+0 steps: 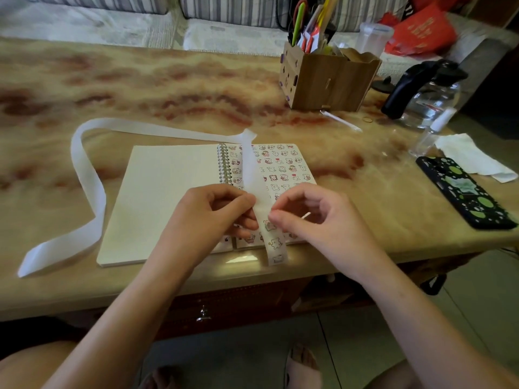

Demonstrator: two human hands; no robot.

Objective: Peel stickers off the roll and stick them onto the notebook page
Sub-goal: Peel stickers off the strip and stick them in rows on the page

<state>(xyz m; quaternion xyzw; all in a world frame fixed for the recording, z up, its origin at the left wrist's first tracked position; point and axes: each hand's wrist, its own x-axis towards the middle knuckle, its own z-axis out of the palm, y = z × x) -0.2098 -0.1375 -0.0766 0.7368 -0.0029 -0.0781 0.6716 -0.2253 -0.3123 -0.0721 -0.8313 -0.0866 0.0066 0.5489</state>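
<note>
An open spiral notebook (157, 197) lies near the table's front edge; its left page is blank and its right page (283, 169) is covered with several small cartoon stickers. A long white sticker strip (250, 164) runs across the right page, loops away to the left and ends near the front left. Its near end (276, 248) carries a few stickers and hangs over the table edge. My left hand (213, 217) pinches the strip from the left. My right hand (314, 217) pinches at the strip's right edge with thumb and forefinger; whether a sticker is lifted I cannot tell.
A wooden pen holder (325, 80) with scissors and pens stands at the back right. A glass kettle (424, 94) with a black handle, a small clear bottle (429, 133), a white tissue (474, 158) and a phone in a black-green case (463, 192) sit on the right.
</note>
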